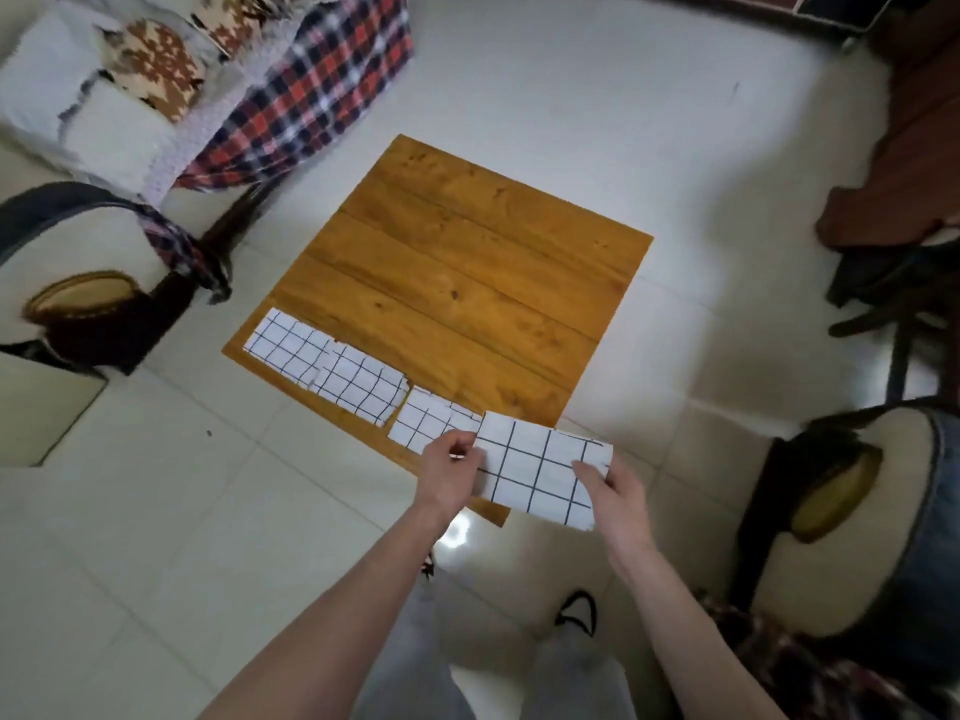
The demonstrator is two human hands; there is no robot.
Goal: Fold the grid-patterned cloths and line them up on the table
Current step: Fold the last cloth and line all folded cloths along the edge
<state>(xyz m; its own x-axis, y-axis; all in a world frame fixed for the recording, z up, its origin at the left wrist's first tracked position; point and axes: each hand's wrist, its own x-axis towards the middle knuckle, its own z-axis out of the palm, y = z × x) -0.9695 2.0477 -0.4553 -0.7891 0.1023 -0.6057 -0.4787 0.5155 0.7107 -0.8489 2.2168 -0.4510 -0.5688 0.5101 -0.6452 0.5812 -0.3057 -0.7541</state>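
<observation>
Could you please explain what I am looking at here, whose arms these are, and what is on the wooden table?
There is no machine here. A person wears a camera on the head, so the single picture looks down at their own arms. The left hand and the right hand together hold a folded grid-patterned cloth over the near corner of a wooden table. Three more folded grid cloths already lie in a row along the table's near edge: one at the far left, a middle one overlapping it slightly, and a third next to the left hand. Chairs stand around on the tiled floor.
</observation>
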